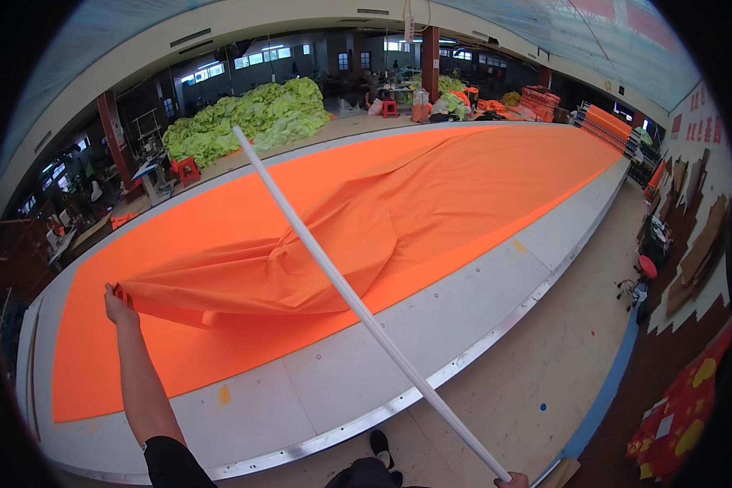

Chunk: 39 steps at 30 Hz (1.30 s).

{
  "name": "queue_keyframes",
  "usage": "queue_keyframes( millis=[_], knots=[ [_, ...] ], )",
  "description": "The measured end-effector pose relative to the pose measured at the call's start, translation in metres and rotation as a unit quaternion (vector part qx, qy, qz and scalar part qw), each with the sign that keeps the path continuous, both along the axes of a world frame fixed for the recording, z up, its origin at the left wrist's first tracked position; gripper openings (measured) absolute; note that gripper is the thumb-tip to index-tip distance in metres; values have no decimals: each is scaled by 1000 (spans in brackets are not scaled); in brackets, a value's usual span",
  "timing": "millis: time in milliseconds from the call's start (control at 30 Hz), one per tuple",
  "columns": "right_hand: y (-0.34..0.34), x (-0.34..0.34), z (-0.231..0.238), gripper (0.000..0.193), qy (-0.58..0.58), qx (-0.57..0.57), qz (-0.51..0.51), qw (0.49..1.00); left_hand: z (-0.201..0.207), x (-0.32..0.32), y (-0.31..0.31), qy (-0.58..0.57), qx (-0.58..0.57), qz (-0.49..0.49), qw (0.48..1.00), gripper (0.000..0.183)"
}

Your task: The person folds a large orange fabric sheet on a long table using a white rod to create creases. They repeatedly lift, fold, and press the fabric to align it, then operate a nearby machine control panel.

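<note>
My left hand (pixel 119 304) is closed on the gathered end of an orange fabric sheet (pixel 325 264), held up at the left of a long cutting table. From there the sheet runs in loose folds toward the far right, over flat orange fabric (pixel 163 358) spread on the table. At the bottom right, my right hand (pixel 512 481) grips the near end of a long white pole (pixel 366 313). The pole slants up and leftward across the fabric, its far tip above the table's far side. Only part of my right hand shows at the lower edge.
The grey table (pixel 333 394) has a metal front edge. A heap of lime-green fabric (pixel 252 118) lies behind it, near a red stool (pixel 188 170). A roll of orange fabric (pixel 606 124) sits at the far right end. Cardboard pieces (pixel 698 244) lean against the right wall.
</note>
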State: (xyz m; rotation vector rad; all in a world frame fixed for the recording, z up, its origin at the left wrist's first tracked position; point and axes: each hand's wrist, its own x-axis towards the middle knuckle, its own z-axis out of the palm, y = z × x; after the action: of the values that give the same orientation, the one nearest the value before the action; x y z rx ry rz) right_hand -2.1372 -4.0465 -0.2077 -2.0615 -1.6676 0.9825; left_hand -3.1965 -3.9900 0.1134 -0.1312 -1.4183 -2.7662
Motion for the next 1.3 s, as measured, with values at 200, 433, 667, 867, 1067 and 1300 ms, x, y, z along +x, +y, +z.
queue_keyframes(
  millis=[200, 433, 667, 867, 1067, 1300],
  knots=[
    [-109, -63, 14, 31, 86, 5, -37, 996, 12, -5, -4, -79, -93, 8, 992, 35],
    [-270, -160, -2, 43, -123, -25, -169, 978, 39, -83, 17, -70, 1, -72, 995, 28],
    [-492, -351, -61, 46, -140, -186, -277, 932, 90, -181, 37, -48, 101, -161, 981, 21],
    [-551, -463, -31, 45, -130, -229, -276, 925, 160, -170, 41, 11, 98, -182, 978, 26],
    [-571, -487, -15, 45, -152, -235, -264, 923, 195, -147, 19, 106, 128, -248, 954, 23],
    [-443, -489, 35, 45, -176, -138, -172, 959, 194, -111, -38, 214, 172, -322, 906, 18]
  ],
)
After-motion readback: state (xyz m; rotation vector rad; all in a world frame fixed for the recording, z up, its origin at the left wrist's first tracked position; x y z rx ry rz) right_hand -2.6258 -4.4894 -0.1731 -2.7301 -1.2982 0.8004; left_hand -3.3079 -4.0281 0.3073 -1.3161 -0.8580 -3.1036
